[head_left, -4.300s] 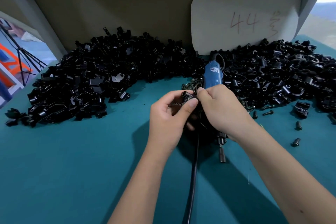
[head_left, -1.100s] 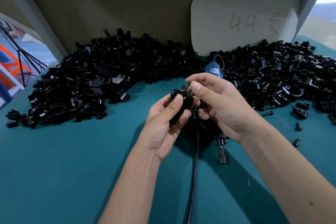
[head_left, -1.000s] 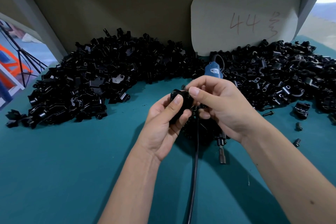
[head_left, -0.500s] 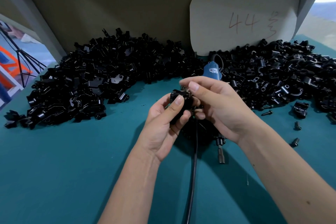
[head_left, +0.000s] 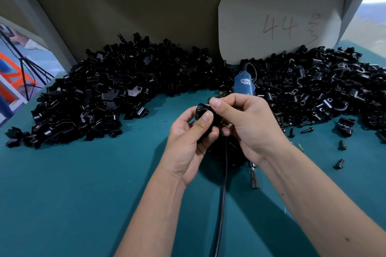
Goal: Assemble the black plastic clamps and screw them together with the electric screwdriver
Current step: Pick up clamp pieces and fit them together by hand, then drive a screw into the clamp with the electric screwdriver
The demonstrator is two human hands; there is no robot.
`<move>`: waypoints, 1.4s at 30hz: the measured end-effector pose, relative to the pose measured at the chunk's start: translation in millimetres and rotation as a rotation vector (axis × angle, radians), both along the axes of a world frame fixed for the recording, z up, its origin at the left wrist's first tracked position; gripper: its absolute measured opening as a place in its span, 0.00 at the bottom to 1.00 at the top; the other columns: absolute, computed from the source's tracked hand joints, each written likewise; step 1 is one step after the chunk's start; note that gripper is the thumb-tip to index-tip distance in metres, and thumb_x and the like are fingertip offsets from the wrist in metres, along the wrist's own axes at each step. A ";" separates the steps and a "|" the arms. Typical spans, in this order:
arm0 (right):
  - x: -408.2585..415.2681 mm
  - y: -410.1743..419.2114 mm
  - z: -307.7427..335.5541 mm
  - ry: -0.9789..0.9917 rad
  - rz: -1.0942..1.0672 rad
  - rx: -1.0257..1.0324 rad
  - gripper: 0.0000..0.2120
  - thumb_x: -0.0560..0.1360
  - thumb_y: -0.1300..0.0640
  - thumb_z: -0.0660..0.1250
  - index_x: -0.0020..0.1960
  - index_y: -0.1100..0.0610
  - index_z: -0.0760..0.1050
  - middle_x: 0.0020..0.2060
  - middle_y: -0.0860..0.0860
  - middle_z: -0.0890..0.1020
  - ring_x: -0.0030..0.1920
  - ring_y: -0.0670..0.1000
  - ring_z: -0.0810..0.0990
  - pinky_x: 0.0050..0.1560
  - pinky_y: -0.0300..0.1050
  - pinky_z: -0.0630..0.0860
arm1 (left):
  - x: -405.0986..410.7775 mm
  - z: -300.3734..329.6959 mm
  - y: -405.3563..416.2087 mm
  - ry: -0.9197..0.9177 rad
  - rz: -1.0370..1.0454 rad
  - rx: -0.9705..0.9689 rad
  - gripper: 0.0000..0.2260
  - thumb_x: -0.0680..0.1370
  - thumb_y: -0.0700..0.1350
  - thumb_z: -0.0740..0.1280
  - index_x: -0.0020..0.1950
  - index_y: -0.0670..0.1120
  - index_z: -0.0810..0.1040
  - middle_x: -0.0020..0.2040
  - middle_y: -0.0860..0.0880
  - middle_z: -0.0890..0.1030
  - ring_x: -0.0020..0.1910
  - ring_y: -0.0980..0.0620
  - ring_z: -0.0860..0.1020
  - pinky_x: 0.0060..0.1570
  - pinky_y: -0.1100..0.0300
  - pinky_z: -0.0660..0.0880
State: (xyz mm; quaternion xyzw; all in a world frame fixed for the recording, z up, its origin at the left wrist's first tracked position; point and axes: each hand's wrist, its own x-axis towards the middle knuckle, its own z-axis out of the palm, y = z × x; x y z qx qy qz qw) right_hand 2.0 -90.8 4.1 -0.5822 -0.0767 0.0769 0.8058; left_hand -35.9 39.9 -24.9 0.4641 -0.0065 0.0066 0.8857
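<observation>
A black clamp (head_left: 203, 111) is held above the teal surface (head_left: 73, 194), gripped by the left hand (head_left: 191, 142) with thumb on top; the right hand (head_left: 248, 125) pinches its upper edge (possibly a screw, too small to tell). The blue electric screwdriver (head_left: 243, 85) lies behind them, between two heaps of clamp parts (head_left: 108, 98).

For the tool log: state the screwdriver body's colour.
Blue, with a black cord; the screwdriver shows in the head view, behind the right hand.

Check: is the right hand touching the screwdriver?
Cannot tell. In the head view the right hand pinches the clamp directly in front of the screwdriver, hiding any gap.
</observation>
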 end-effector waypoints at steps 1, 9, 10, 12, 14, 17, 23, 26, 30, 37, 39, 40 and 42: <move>-0.3 1.6 -0.5 0.004 -0.023 -0.010 0.08 0.72 0.58 0.78 0.41 0.61 0.82 0.32 0.53 0.82 0.26 0.48 0.73 0.26 0.37 0.71 | 0.5 -0.4 -0.6 0.004 0.026 0.015 0.14 0.75 0.44 0.73 0.58 0.41 0.78 0.41 0.48 0.82 0.34 0.57 0.80 0.37 0.69 0.79; 9.5 -15.0 -14.4 -0.465 -0.577 -0.931 0.15 0.76 0.41 0.74 0.52 0.52 0.79 0.47 0.47 0.80 0.45 0.46 0.78 0.45 0.42 0.72 | 2.6 -2.3 -5.1 0.048 0.116 0.046 0.09 0.73 0.44 0.74 0.50 0.45 0.78 0.48 0.45 0.85 0.38 0.53 0.80 0.39 0.64 0.79; 12.1 -20.8 -16.8 -0.453 -0.626 -1.138 0.20 0.75 0.41 0.75 0.57 0.53 0.75 0.52 0.50 0.78 0.50 0.51 0.77 0.48 0.45 0.72 | 3.1 -3.0 -4.2 0.068 0.125 0.043 0.07 0.75 0.43 0.74 0.50 0.45 0.78 0.49 0.44 0.85 0.38 0.52 0.80 0.38 0.64 0.79; 17.9 -29.5 -20.1 -0.300 -0.531 -1.275 0.28 0.73 0.42 0.77 0.61 0.55 0.68 0.53 0.52 0.75 0.50 0.55 0.76 0.47 0.49 0.71 | 4.1 -3.9 -1.0 0.103 0.149 0.032 0.04 0.78 0.40 0.71 0.49 0.45 0.77 0.51 0.41 0.86 0.38 0.51 0.79 0.35 0.64 0.78; 22.1 -34.7 -21.6 -0.166 -0.419 -1.196 0.28 0.73 0.41 0.78 0.58 0.52 0.64 0.44 0.46 0.74 0.40 0.49 0.76 0.41 0.48 0.70 | 5.0 -4.4 1.0 0.121 0.162 0.029 0.03 0.79 0.40 0.70 0.48 0.45 0.77 0.51 0.41 0.86 0.37 0.50 0.79 0.33 0.64 0.77; 26.9 -42.5 -19.8 -0.150 -0.379 -1.092 0.21 0.74 0.45 0.77 0.57 0.49 0.68 0.38 0.43 0.75 0.37 0.43 0.76 0.33 0.43 0.72 | 5.4 -4.6 1.4 0.131 0.176 0.013 0.06 0.80 0.43 0.70 0.51 0.44 0.75 0.49 0.41 0.85 0.35 0.51 0.77 0.30 0.65 0.72; 33.7 -51.8 4.9 0.202 -0.114 -0.197 0.11 0.71 0.59 0.69 0.53 0.61 0.75 0.42 0.61 0.80 0.37 0.56 0.81 0.43 0.54 0.82 | 8.7 -3.8 3.3 0.166 0.200 -0.036 0.11 0.80 0.49 0.69 0.47 0.45 0.70 0.45 0.41 0.82 0.29 0.54 0.68 0.23 0.66 0.62; 29.5 -57.5 18.7 0.400 0.019 0.187 0.17 0.73 0.53 0.69 0.56 0.63 0.73 0.39 0.57 0.79 0.33 0.56 0.79 0.38 0.52 0.82 | 8.1 -4.9 4.3 0.196 0.206 -0.028 0.12 0.82 0.51 0.67 0.48 0.46 0.68 0.43 0.41 0.82 0.27 0.54 0.68 0.22 0.67 0.60; 25.7 -63.3 21.5 0.427 0.118 0.279 0.31 0.80 0.35 0.61 0.62 0.63 0.77 0.42 0.57 0.79 0.35 0.55 0.77 0.37 0.48 0.80 | 7.1 -5.1 4.1 0.207 0.203 -0.009 0.13 0.85 0.54 0.62 0.51 0.46 0.66 0.40 0.42 0.82 0.25 0.54 0.68 0.19 0.67 0.61; 21.3 -52.6 24.2 0.337 0.178 0.417 0.23 0.86 0.46 0.57 0.71 0.61 0.72 0.49 0.60 0.81 0.49 0.61 0.84 0.55 0.62 0.83 | 4.5 -2.1 1.5 0.236 0.195 -0.039 0.25 0.86 0.55 0.59 0.33 0.47 0.80 0.36 0.43 0.79 0.27 0.53 0.69 0.19 0.66 0.61; 19.4 -47.2 23.3 0.298 0.161 0.328 0.18 0.86 0.47 0.58 0.67 0.59 0.74 0.47 0.59 0.81 0.49 0.60 0.85 0.54 0.60 0.84 | 4.6 -1.7 1.9 0.242 0.207 -0.016 0.20 0.86 0.54 0.59 0.40 0.45 0.77 0.36 0.44 0.79 0.27 0.53 0.69 0.20 0.66 0.61; 18.2 -44.3 22.7 0.282 0.147 0.290 0.17 0.85 0.47 0.60 0.66 0.58 0.75 0.47 0.59 0.82 0.48 0.59 0.85 0.53 0.58 0.85 | 4.9 -1.8 2.3 0.244 0.209 -0.004 0.18 0.86 0.54 0.59 0.43 0.44 0.74 0.36 0.44 0.79 0.27 0.53 0.69 0.20 0.66 0.61; 16.1 -38.9 21.6 0.265 0.135 0.252 0.17 0.82 0.45 0.64 0.63 0.56 0.77 0.44 0.57 0.82 0.46 0.57 0.84 0.50 0.55 0.85 | 5.6 -2.1 3.1 0.247 0.212 0.008 0.15 0.86 0.53 0.59 0.45 0.44 0.71 0.36 0.45 0.79 0.27 0.53 0.69 0.20 0.66 0.60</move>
